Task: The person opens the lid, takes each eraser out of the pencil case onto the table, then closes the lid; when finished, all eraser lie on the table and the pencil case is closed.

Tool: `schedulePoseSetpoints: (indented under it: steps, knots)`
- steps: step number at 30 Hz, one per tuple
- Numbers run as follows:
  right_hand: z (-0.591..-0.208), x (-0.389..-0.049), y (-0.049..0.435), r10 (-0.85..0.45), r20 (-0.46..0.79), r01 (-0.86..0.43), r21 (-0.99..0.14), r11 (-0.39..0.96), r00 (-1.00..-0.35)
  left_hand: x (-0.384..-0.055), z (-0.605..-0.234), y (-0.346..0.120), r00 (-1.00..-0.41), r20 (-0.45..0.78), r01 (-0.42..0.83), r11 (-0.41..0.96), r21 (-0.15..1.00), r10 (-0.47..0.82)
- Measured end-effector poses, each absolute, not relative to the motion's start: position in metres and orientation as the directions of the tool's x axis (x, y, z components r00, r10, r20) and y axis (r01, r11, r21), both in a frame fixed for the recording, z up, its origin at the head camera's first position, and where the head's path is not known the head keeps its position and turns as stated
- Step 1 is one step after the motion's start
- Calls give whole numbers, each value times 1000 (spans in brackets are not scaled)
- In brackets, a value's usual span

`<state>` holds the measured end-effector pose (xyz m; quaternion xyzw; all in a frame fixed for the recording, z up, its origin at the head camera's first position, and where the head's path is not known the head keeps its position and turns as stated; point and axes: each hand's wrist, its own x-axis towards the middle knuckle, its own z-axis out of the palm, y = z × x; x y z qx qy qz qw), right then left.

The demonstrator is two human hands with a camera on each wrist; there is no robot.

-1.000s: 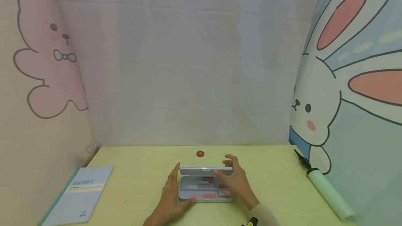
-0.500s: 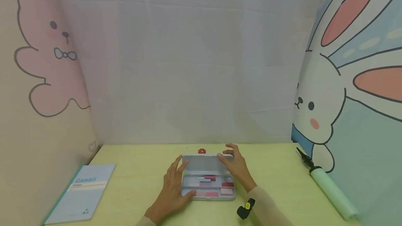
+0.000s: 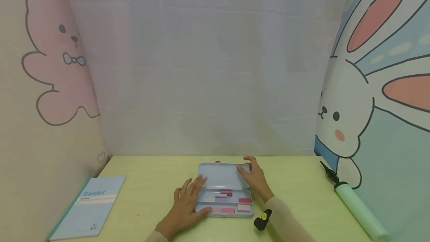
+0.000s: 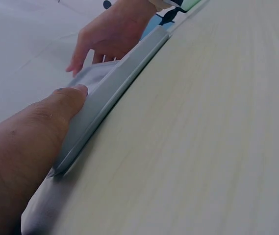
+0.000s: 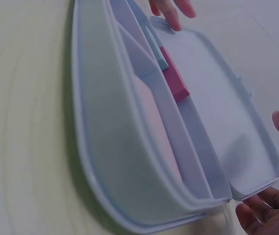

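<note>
A pale grey-blue pencil case (image 3: 231, 215) lies on the table with its lid (image 3: 221, 177) folded back. Inside are several small flat blocks: a dark red block (image 3: 245, 200), a pink block (image 3: 228, 210) and a pale pink block (image 3: 243, 207) among them; another red block (image 5: 176, 81) shows in the right wrist view. My left hand (image 3: 183, 207) rests at the case's left end, thumb on the front rim and spread fingers reaching the lid's left edge. My right hand (image 3: 258, 181) holds the lid's right corner, thumb at its inner face, other fingers around the outside.
A light blue notebook (image 3: 89, 208) lies at the left of the table. On the right is a mint-green hand pump (image 3: 361, 210) with a black nozzle. A red round chip (image 3: 217, 161) shows partly behind the lid. Printed cloth walls enclose the sides.
The lid has swung back from partly raised to wide open, baring its inside. My left fingers have shifted from beside the case onto the lid's left edge. My right hand has stayed at the lid.
</note>
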<state>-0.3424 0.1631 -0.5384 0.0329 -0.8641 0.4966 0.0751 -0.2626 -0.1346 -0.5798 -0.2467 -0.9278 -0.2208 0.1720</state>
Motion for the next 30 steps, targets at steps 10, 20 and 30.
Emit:
schedulePoseSetpoints:
  steps: [10, 20, 30]
  knots:
    - [-542, -319, 164, -157, 554, -502, -553, 665, -817, -261, -583, -133, -878, 317, 462, 809, 363, 359]
    - [-550, -299, 156, -461, 473, -650, -413, 637, -751, -260, -578, -133, -891, 267, 446, 813, 373, 366]
    - [-548, -295, 147, -458, 418, -614, -413, 673, -784, -262, -579, -136, -898, 246, 434, 827, 358, 365]
